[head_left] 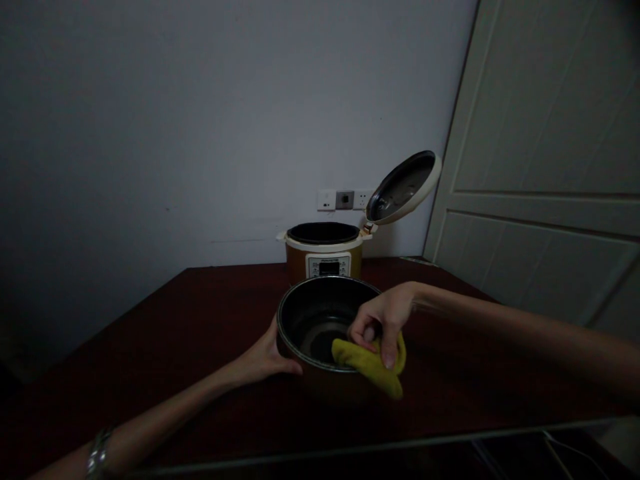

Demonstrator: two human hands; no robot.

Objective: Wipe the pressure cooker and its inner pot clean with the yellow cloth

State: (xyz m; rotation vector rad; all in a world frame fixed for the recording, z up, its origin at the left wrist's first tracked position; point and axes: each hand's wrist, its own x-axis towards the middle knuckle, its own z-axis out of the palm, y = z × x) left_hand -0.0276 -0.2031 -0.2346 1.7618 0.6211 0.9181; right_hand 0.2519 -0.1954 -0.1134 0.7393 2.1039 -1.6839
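Observation:
A dark, round inner pot (320, 327) stands near the front of the table, its mouth tilted toward me. My left hand (273, 353) grips its left side, thumb against the front wall and the other fingers hidden behind. My right hand (383, 323) is closed on a yellow cloth (370, 363), which lies over the pot's front right rim, partly inside and partly hanging outside. Just behind the pot sits an electric pressure cooker (295, 257) with a white rim and a control panel; its lid (405, 187) is swung up to the right.
The dark red table (210, 300) reaches back to a pale wall (175, 133). Wall sockets (345, 200) are behind the cooker. A panelled door (540, 167) stands on the right. The table's front edge (320, 455) is close to me.

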